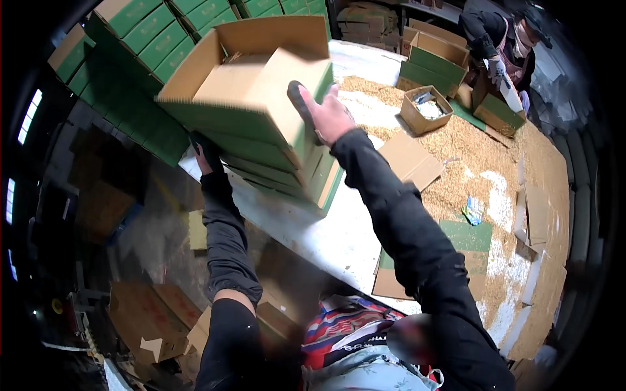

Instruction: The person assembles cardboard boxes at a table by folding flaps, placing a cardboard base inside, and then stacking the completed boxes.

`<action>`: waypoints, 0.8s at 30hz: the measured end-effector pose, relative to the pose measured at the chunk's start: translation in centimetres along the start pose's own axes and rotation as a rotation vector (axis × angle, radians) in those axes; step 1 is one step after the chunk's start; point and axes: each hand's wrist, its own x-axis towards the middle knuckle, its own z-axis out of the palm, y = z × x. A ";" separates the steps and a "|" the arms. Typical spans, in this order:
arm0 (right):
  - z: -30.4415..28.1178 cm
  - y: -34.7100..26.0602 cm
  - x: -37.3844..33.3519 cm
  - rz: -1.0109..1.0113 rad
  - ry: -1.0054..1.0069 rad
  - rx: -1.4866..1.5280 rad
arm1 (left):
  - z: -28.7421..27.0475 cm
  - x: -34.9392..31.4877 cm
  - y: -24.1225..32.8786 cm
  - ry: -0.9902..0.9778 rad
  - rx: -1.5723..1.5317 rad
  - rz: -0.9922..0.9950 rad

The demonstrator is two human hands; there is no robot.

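A green-and-brown cardboard box (222, 127) with its top flaps up is gripped between my two hands, at the far left end of the table. It tilts and its near edge is blurred. My right hand (326, 117) presses against its right side, with a dark covering on the thumb or finger. At its lower left side is my left hand (207, 155), mostly hidden by the box and also dark-covered at the fingertips. Right under the box is a stack of green cartons (280, 186); I cannot tell if they touch. Some straw-like filling shows inside the box.
Tall stacks of green cartons (153, 45) stand at the far left. Loose tan shavings (456, 153) cover much of the white table (326, 234). A small carton (427, 111) and flattened cardboard (466, 251) lie right. A co-worker (502, 45) handles another green box (499, 107).
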 end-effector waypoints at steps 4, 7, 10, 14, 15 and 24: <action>-6.7 0.6 -2.7 -0.105 0.022 -0.301 | 6.7 -5.0 8.8 0.310 1.000 0.163; -10.1 8.7 -9.8 -0.261 0.123 -0.114 | 9.1 -17.0 18.3 0.337 0.362 0.274; -17.0 23.9 -23.8 0.135 0.079 -0.696 | 19.5 -31.9 19.5 -0.524 0.084 -0.280; -20.4 28.6 -37.5 0.280 -0.181 -0.999 | 26.3 -44.0 18.6 -0.921 0.674 -0.672; -21.4 28.9 -38.8 0.356 -0.153 -0.979 | 27.5 -44.9 20.1 -0.956 0.778 -0.524; -36.7 24.4 -37.9 0.236 -0.294 -0.368 | 36.2 -31.9 32.6 -0.693 -0.401 -0.926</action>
